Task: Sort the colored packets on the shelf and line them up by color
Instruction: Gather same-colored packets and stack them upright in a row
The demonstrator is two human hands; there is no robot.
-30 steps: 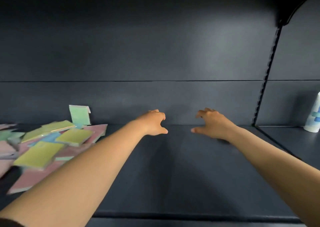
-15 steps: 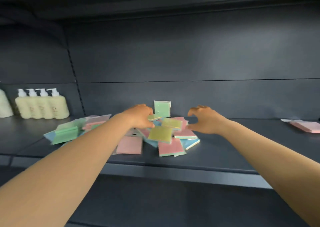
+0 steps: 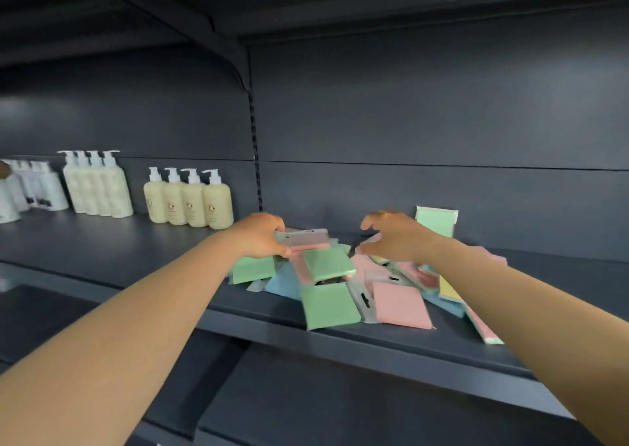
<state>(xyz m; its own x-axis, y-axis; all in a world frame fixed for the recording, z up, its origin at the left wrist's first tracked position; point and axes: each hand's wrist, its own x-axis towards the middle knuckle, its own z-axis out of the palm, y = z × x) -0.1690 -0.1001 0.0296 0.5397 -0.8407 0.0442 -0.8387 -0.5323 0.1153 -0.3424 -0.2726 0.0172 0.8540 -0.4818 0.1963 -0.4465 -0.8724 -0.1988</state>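
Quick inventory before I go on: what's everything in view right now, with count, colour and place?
packet pile: count unclear, green, pink, blue and yellow packets overlapping unsorted, middle of the shelf
green packet: one, upright against the back wall, behind the pile
pink packet: one, held above the pile's left side
shelf: one, dark grey, metal-looking, runs across the view
cream pump bottles: two rows of four, far left section of the shelf
white bottles: several, blurred, at the left edge
left hand: grips the pink packet
right hand: fingers curled over the pile, holding nothing that I can see
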